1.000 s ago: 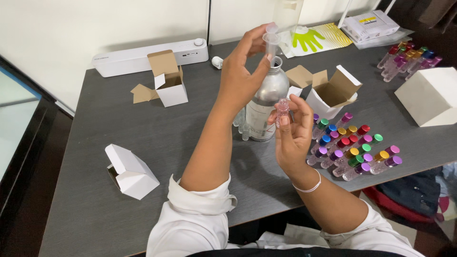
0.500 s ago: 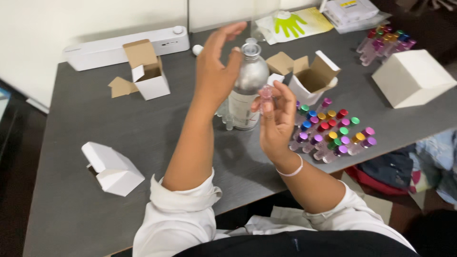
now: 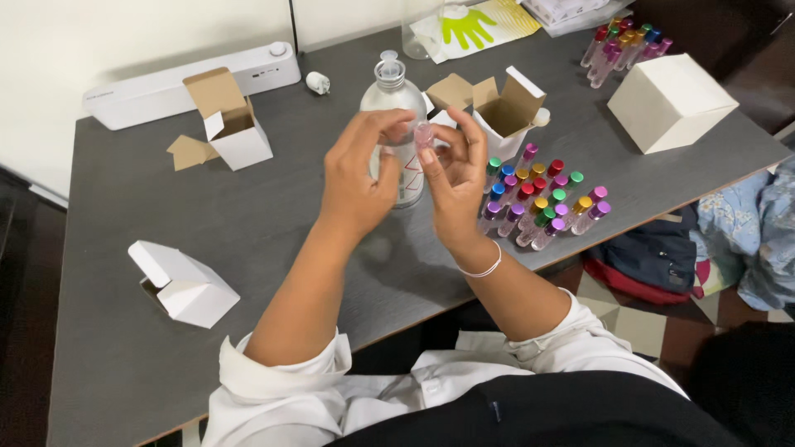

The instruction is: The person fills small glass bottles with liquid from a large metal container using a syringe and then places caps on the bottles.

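At the lower left of the frame a closed white box (image 3: 184,285) lay on the grey desk (image 3: 273,215), and an open carton (image 3: 228,120) stood at the upper left. At the centre my left hand (image 3: 356,178) curled its fingers toward a small pink vial (image 3: 424,135), which my right hand (image 3: 454,178) pinched by the fingertips in front of a clear bottle (image 3: 396,124). Right of centre, rows of colour-capped vials (image 3: 542,199) lay flat beside another open carton (image 3: 509,112).
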